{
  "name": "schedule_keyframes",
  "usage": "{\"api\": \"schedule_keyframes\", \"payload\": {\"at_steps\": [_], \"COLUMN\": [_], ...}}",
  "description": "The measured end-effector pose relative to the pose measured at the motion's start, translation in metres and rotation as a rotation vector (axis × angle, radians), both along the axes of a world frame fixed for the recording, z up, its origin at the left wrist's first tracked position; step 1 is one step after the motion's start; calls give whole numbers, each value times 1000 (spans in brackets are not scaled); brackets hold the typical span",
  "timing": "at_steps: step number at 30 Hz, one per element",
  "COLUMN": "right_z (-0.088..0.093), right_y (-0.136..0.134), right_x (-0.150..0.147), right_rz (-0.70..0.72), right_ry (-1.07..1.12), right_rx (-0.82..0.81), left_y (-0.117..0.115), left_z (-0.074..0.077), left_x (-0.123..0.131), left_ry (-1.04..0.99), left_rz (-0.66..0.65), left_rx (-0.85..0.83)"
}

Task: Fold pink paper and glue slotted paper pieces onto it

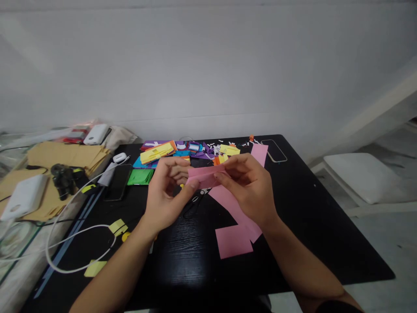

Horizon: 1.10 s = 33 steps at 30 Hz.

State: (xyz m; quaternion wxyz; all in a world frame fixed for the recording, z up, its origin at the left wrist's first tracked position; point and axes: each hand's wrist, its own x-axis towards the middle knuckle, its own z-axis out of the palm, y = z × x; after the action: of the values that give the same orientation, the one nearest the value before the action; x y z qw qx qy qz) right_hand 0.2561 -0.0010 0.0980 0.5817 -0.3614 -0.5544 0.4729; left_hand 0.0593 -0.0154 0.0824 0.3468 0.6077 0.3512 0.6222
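Note:
Both of my hands hold one small pink paper strip (204, 176) above the middle of a black table (312, 226). My left hand (166, 193) pinches its left end between thumb and fingers. My right hand (249, 187) grips its right end, fingers curled over the top. Under my hands lie scissors (195, 201), partly hidden. More pink paper pieces (233, 240) lie flat on the table below my right wrist, and another pink strip (259, 153) lies further back.
Coloured paper scraps (158, 152) and a green sheet (140, 176) are piled at the table's far side, beside a dark phone (117, 182). A white cable (70, 241) loops at left. Brown envelopes (65, 156), white devices (22, 196) sit on the left surface.

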Motion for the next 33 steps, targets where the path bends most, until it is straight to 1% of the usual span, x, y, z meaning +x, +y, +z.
{"api": "schedule_keyframes", "payload": {"at_steps": [2, 3, 5, 7, 10, 15, 19, 24, 33], "right_z": [-2, -4, -6, -7, -5, -5, -8, -5, 0], "right_y": [-2, -4, -6, -7, -7, -3, 0, 2, 6], "right_x": [-2, -3, -4, -5, -6, -4, -2, 2, 8], "right_rz": [-21, -32, -52, -60, -25, 88, 84, 105, 114], "right_ry": [-30, -41, -57, -60, -46, -114, -177, -207, -137], "right_rx": [19, 28, 52, 77, 72, -10, -12, -30, -74], "left_y": [-1, -1, -2, -3, -4, -4, -4, -4, -3], "left_z": [3, 5, 7, 8, 8, 8, 9, 11, 13], "left_x": [2, 3, 4, 5, 5, 5, 6, 4, 2], "left_ry": [-27, -8, 55, 118, 182, 242, 263, 265, 324], "left_rz": [-76, -88, -57, 2, 63, 59, 45, 30, 129], "left_rx": [-88, -122, -146, -131, -99, -73, -87, -101, -74]}}
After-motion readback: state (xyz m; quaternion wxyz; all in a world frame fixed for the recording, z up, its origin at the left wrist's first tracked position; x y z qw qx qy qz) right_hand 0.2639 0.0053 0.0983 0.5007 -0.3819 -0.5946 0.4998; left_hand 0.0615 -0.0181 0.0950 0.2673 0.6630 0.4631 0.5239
